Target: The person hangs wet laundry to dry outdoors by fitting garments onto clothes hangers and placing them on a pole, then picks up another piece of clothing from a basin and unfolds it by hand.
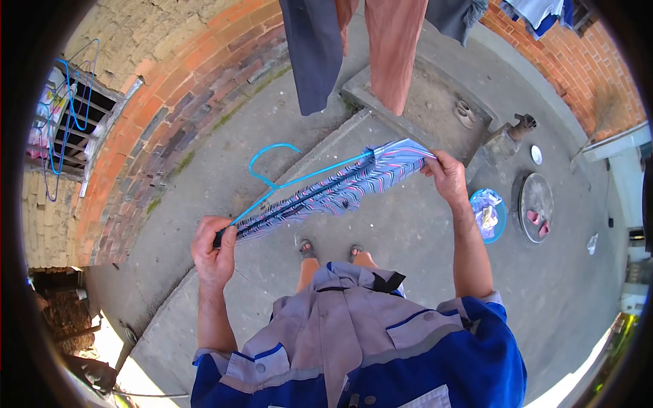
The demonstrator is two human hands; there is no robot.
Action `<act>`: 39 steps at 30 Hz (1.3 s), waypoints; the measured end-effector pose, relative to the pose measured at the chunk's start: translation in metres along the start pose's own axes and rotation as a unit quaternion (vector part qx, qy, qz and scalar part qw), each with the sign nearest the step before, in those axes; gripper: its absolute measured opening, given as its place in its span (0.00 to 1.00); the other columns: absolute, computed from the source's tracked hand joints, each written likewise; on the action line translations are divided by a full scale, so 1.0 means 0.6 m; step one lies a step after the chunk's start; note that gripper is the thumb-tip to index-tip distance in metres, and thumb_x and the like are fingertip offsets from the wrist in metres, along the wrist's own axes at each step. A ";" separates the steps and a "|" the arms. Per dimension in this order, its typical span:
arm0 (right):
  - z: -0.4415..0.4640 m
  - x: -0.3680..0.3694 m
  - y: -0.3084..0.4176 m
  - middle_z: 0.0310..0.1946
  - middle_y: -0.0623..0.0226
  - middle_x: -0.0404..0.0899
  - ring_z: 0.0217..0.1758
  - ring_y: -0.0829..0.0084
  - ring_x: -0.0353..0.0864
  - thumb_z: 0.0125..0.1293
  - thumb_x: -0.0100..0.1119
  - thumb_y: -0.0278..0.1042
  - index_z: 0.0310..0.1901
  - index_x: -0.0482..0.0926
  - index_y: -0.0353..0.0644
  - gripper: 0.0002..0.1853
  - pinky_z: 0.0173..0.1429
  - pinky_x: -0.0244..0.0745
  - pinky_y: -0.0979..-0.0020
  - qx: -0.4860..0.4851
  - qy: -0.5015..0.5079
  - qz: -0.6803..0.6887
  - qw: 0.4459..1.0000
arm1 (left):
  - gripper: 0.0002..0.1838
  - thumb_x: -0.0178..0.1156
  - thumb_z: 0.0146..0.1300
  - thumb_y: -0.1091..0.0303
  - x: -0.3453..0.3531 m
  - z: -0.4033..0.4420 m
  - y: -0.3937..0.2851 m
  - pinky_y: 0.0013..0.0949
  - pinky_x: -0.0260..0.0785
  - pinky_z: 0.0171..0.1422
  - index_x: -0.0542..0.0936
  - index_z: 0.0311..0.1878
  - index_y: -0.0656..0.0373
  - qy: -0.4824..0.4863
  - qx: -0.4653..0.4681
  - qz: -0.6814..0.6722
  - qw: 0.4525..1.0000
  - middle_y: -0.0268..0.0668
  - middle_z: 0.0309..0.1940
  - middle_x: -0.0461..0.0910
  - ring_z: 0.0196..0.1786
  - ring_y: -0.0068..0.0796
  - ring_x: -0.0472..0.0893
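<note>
A striped blue, pink and white garment (326, 198) is stretched between my two hands, with a dark band along its upper edge. A light-blue clothes hanger (274, 185) lies along it, its hook curving up and its right arm reaching the cloth. My left hand (215, 253) is closed on the garment's left end, close to the hanger's left tip. At the other end, my right hand (447, 178) pinches the cloth between thumb and fingers. The exact kind of garment is hard to tell from its gathered shape.
Grey trousers (314, 58) and brownish-pink trousers (393, 54) hang ahead. Blue hangers (73, 102) hang by a barred window at left. At right stand a blue basin (501, 221) holding cloth, a round lid-like disc (536, 197) with pink slippers (537, 223), and a concrete curb (435, 132).
</note>
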State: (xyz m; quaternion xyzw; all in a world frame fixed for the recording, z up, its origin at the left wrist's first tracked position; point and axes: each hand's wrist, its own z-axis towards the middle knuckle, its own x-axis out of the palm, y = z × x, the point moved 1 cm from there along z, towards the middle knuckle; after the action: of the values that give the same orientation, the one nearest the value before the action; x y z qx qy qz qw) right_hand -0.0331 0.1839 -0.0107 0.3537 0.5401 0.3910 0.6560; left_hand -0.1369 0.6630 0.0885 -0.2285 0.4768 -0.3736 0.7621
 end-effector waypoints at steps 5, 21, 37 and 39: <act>-0.010 0.015 0.009 0.28 0.63 0.84 0.32 0.72 0.85 0.70 0.60 0.26 0.43 0.83 0.35 0.06 0.37 0.79 0.70 0.049 0.054 -0.053 0.996 | 0.03 0.64 0.63 0.79 0.001 0.015 -0.008 0.29 0.69 0.36 0.81 0.39 0.64 0.027 -0.041 -0.018 0.999 0.37 0.33 0.78 0.33 0.27 0.77; -0.067 0.070 0.214 0.37 0.71 0.77 0.33 0.85 0.77 0.67 0.61 0.19 0.46 0.77 0.36 0.07 0.35 0.75 0.78 -0.083 0.036 0.171 0.981 | 0.04 0.67 0.61 0.79 0.076 0.102 -0.065 0.29 0.69 0.36 0.82 0.39 0.63 0.053 0.047 -0.052 0.996 0.36 0.32 0.80 0.33 0.26 0.78; -0.028 0.041 0.212 0.32 0.63 0.82 0.24 0.77 0.77 0.77 0.54 0.34 0.46 0.75 0.36 0.09 0.28 0.72 0.73 0.124 0.077 0.492 0.858 | 0.17 0.64 0.67 0.67 0.198 0.112 -0.187 0.36 0.74 0.55 0.80 0.56 0.66 0.156 0.044 -0.075 0.984 0.46 0.49 0.83 0.51 0.38 0.83; -0.029 0.007 0.200 0.32 0.63 0.81 0.24 0.77 0.76 0.77 0.54 0.34 0.45 0.75 0.36 0.09 0.28 0.72 0.73 0.128 0.062 0.503 0.853 | 0.19 0.63 0.69 0.65 0.216 0.106 -0.180 0.35 0.74 0.58 0.79 0.58 0.68 0.174 0.038 -0.103 0.979 0.47 0.52 0.83 0.53 0.38 0.83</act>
State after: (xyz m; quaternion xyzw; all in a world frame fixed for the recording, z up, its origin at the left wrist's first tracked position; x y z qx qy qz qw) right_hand -0.0654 0.2419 0.0909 0.6329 0.3737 0.6157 0.2840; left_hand -0.0833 0.4938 0.1206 -0.1785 0.5614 -0.5022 0.6330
